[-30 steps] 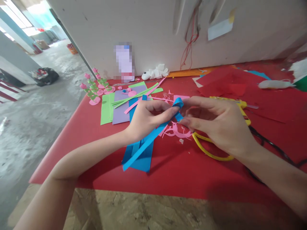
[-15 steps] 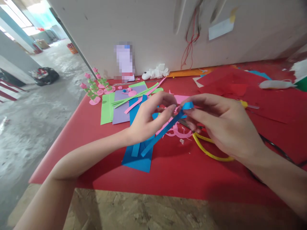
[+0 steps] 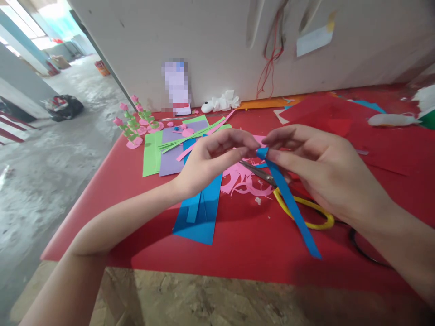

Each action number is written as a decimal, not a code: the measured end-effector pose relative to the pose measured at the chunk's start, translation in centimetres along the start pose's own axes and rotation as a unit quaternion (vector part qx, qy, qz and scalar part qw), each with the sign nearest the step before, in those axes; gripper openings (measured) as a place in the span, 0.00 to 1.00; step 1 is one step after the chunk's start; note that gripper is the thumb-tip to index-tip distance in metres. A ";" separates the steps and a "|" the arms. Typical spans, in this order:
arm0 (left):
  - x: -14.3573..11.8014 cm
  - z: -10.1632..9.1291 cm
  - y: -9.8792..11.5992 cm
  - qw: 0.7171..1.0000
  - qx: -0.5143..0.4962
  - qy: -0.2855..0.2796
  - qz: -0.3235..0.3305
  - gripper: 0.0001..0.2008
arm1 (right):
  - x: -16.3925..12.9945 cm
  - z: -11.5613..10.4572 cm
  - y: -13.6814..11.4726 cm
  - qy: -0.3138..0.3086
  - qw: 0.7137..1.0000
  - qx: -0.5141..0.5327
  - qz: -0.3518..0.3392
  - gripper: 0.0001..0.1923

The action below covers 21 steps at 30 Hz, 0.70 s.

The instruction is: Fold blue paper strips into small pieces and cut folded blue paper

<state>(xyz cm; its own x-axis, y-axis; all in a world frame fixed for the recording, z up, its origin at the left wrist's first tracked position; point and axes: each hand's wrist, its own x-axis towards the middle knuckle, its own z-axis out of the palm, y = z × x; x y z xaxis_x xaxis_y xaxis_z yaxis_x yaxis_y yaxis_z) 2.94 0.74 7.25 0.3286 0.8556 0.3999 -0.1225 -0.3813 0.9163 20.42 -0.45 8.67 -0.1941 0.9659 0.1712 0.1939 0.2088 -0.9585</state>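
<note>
Matt blue paper strip [image 3: 292, 206]; smooth red tabletop [image 3: 238, 244] (raw chipboard edge [image 3: 204, 299]).

A red table [image 3: 258, 253] stands against a pale wall [image 3: 210, 40], its raw chipboard edge [image 3: 204, 299] showing at the near side. Red string [image 3: 270, 68] and a paper note [image 3: 314, 40] hang on the wall. Left, a grey concrete floor [image 3: 50, 172] runs toward a bright daylit opening [image 3: 41, 27].

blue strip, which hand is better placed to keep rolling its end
Right, probably. The right hand pinches the rolled end of the blue strip; the left hand only meets it at the fingertips.
</note>
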 end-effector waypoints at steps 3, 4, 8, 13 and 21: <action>-0.1 0.0 -0.1 0.999 -0.031 -0.005 -0.016 0.04 | -0.1 0.1 -0.2 -0.016 1.000 0.018 0.001 0.11; 0.0 0.0 -0.2 0.999 -0.043 -0.006 -0.024 0.03 | -0.1 0.1 -0.3 -0.022 1.000 0.022 0.001 0.11; 0.1 -0.1 -0.5 0.993 -0.088 -0.050 -0.066 0.02 | -0.3 -0.1 -0.6 -0.045 0.998 0.032 -0.002 0.11; 0.2 -0.1 -0.4 0.987 -0.082 -0.080 -0.111 0.07 | -0.1 -0.3 -0.4 -0.068 0.997 0.021 0.008 0.13; 0.2 -0.4 -0.3 0.997 -0.028 -0.033 -0.068 0.05 | 0.3 -0.5 0.0 -0.106 0.994 0.027 0.028 0.10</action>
<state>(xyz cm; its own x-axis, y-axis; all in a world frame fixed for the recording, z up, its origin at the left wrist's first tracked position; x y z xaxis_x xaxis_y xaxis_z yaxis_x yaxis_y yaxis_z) 2.69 1.14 7.08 0.4073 0.8721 0.2713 -0.1233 -0.2418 0.9625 20.82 -0.04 8.84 -0.3835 0.9208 0.0707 0.1590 0.1413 -0.9771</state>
